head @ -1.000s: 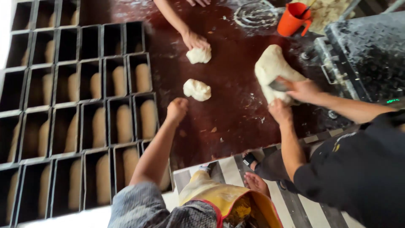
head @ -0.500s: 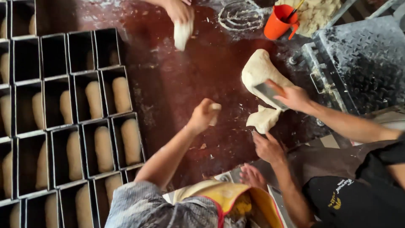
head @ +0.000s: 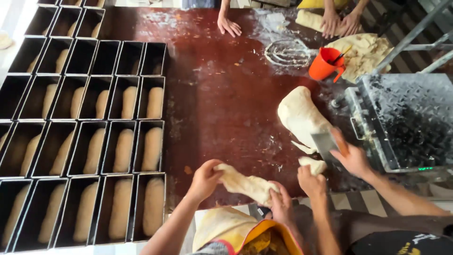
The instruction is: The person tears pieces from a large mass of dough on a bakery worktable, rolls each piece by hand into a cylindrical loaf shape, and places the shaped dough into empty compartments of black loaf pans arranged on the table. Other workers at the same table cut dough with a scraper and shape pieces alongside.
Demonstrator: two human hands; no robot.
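Dark red and dusted with flour, the worktop (head: 222, 94) fills the middle of the view. On its left side stand rows of black loaf tins (head: 94, 137), most of them with a pale loaf of dough lying lengthwise inside; a few at the far left look unfilled.

At the near edge, the person's left hand (head: 205, 179) is closed on one end of a stretched dough piece (head: 247, 184), and the right hand (head: 282, 204) grips the other end, so the piece hangs between the two hands just above the near edge of the worktop.

Just to the right, a co-worker's hand (head: 311, 182) rests against a small cut lump of dough (head: 312, 164), while their other hand (head: 351, 158) holds a metal scraper (head: 324, 144) against a big mound of dough (head: 302, 115).

At the far edge, another person's hand (head: 229, 26) lies flat on the worktop. Farther right lie a wire whisk head (head: 287, 52), an orange cup (head: 323, 65) and a flat sheet of dough (head: 365, 54), with two more hands (head: 339, 23) pressing a roll of dough. On the right stands a grey metal machine (head: 406, 120).
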